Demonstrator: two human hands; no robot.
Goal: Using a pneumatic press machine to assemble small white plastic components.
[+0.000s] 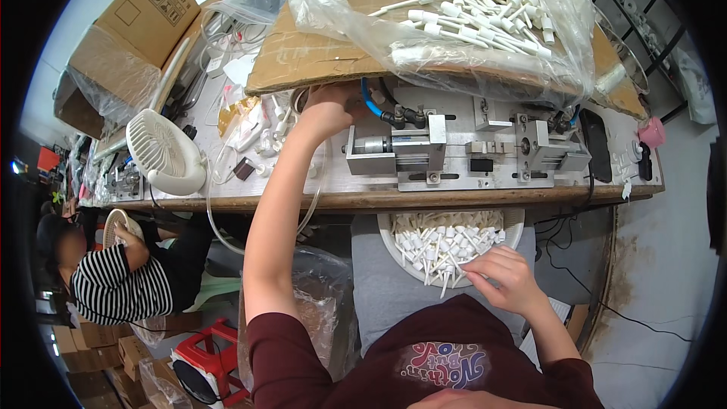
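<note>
My left hand (327, 112) reaches across the bench to the edge of a cardboard sheet (318, 57). Its fingers are partly hidden in the shade below that sheet, beside a blue air hose (369, 98), so I cannot make out what they touch. My right hand (506, 279) is over a round white basket (516, 236) on my lap. Its thumb and fingers are pinched on a thin white plastic stem. Many white capped plastic stems (435, 246) fill the basket, jumbled in all directions.
A metal clamping fixture (394, 153) is mounted on the bench (341, 201), with a second slide unit (549, 150) to its right. More white stems (485, 19) lie in clear plastic on the cardboard. A white fan (165, 153) stands left; a person in stripes (125, 284) sits beyond.
</note>
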